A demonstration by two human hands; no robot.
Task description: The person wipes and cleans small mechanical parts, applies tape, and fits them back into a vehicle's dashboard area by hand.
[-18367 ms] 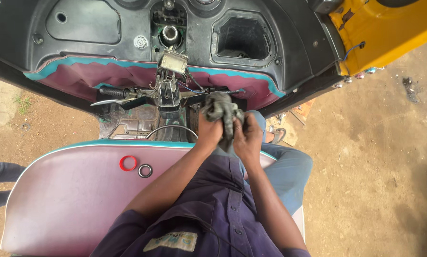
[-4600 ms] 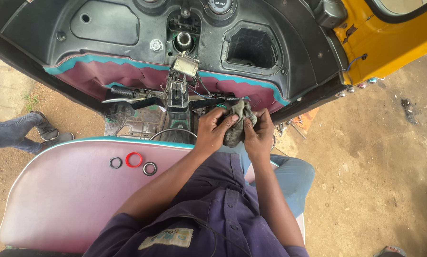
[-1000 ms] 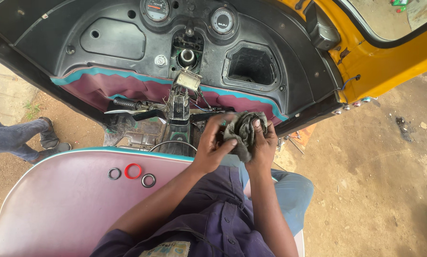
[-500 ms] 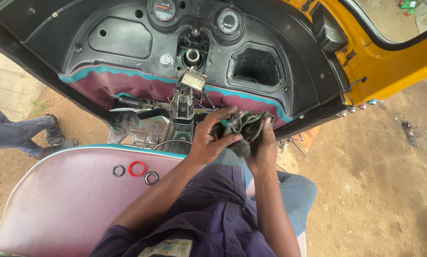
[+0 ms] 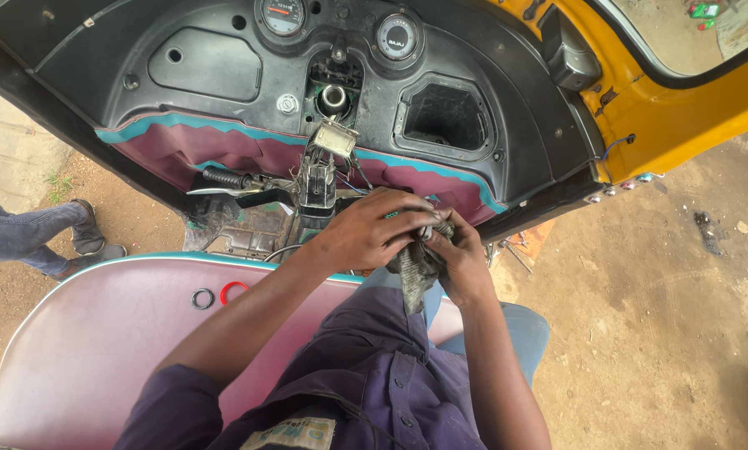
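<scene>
The left hand (image 5: 374, 229) and right hand (image 5: 461, 254) both clench a grimy grey cloth rag (image 5: 414, 271) at frame centre, bunched tight between them, just below the black handlebar column (image 5: 317, 183).

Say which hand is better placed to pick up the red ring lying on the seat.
Left. The left hand is on the ring's side, and the red ring lies left of that forearm. The right hand grips the grey rag farther away.
</scene>
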